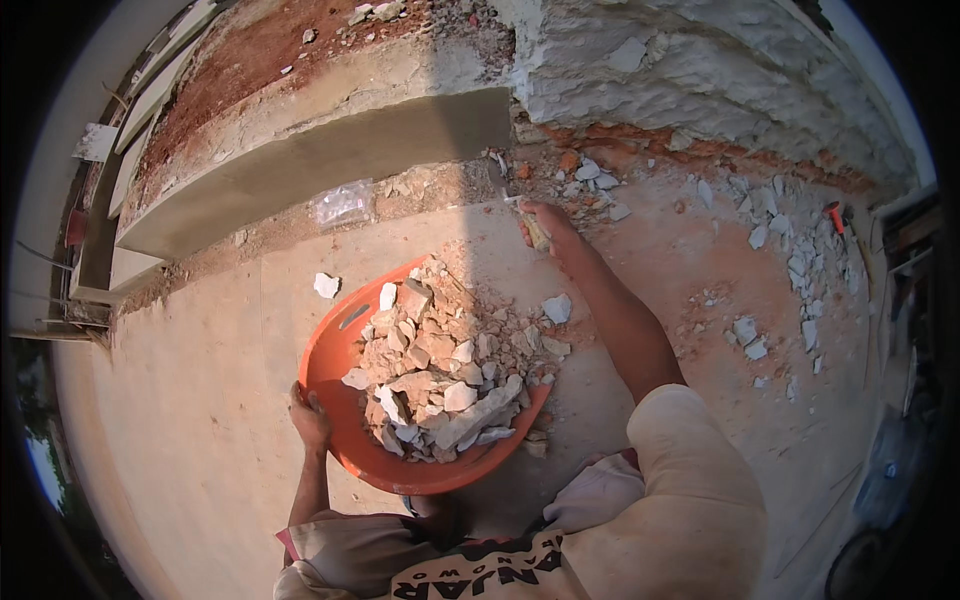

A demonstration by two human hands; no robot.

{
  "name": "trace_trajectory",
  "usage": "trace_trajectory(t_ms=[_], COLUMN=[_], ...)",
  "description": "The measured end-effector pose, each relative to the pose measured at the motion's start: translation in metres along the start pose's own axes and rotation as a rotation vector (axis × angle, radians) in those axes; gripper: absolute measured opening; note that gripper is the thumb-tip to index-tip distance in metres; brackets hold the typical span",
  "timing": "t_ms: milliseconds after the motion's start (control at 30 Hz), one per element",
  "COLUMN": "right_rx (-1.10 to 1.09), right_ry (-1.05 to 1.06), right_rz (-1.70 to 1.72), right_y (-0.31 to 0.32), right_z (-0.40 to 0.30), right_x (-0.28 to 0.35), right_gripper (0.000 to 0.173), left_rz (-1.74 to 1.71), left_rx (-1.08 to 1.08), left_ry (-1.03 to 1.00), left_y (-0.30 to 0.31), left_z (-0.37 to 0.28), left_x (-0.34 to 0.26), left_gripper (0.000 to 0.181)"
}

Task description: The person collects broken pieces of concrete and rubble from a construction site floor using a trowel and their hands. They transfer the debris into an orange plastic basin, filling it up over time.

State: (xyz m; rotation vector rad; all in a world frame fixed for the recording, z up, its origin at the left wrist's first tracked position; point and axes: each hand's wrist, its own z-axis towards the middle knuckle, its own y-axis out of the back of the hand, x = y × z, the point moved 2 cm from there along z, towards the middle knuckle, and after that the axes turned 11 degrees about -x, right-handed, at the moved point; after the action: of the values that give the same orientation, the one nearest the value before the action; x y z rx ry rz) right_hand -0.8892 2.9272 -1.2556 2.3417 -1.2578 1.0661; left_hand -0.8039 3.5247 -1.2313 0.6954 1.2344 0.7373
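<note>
My left hand (309,417) grips the left rim of an orange plastic basin (334,420), which is tilted on the concrete floor. Broken plaster chunks and reddish rubble (442,375) fill much of the basin and reach the floor at its open right side. In my right hand (551,229) is the handle of a trowel (500,184), its metal blade pointing away from me toward debris at the foot of the low wall. A loose white chunk (556,308) lies between the basin and my right forearm, another (326,285) beyond the rim at the left.
A low plastered ledge (322,157) runs across the far side and meets a rough whitish wall (705,82). Plaster pieces (802,277) and a red-handled tool (834,216) lie at the right. A clear plastic bag (343,204) rests by the ledge.
</note>
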Motion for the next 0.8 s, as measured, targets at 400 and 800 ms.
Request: trace_trajectory(t_ms=[400, 800], right_rx=[-0.269, -0.931], right_ry=[0.087, 0.766], right_rz=[-0.044, -1.322], right_y=[0.170, 0.267], right_z=[-0.111, -0.121], right_x=[-0.016, 0.042], right_gripper=[0.028, 0.046], left_rz=[0.164, -0.059], left_rx=[0.020, 0.421], left_ry=[-0.080, -0.748], left_y=[-0.005, -0.163], left_z=[0.009, 0.091], left_x=[0.036, -0.256], left_gripper=[0.050, 0.065])
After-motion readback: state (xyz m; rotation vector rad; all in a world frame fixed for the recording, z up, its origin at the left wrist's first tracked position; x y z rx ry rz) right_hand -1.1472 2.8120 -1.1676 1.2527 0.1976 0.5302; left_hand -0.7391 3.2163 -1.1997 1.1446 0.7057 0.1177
